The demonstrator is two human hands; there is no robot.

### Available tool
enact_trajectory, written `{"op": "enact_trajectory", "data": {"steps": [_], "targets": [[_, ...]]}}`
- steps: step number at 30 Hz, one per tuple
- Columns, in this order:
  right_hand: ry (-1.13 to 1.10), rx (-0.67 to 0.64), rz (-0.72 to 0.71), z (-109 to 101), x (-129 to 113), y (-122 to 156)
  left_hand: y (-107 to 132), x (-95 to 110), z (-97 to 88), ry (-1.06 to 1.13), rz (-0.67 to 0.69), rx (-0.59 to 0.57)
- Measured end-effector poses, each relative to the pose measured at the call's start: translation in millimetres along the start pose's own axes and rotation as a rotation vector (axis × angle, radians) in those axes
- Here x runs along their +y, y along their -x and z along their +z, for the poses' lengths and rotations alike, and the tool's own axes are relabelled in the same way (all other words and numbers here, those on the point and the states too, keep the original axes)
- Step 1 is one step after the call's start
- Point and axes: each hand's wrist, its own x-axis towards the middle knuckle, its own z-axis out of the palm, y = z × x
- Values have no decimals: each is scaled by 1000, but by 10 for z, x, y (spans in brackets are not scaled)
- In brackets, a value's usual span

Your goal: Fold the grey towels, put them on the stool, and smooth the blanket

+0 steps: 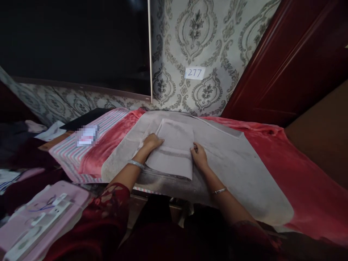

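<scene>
Folded grey cloth (174,136) looks light, soft, floppy; best held by sides: left hand (152,141), right hand (199,156), fingers pinching edges.

one left hand (152,142) and one right hand (200,157), two in all; two bracelets (136,164); two dark red sleeves (115,203); one folded light grey cloth (172,145); one larger grey mat (236,177); one dark screen (76,43); one paper label (201,73) bearing three digits (191,72).
</scene>
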Motion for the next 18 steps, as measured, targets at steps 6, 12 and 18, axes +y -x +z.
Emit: {"op": "enact_trajectory", "data": {"steps": [6,12,18], "targets": [[57,18,-29,45,-10,56,-85,-109,42,74,15,22],[82,-1,-39,54,-4,68,-101,-248,115,126,1,113],[106,-34,6,38,-22,-12,-193,-226,79,96,13,107]]}}
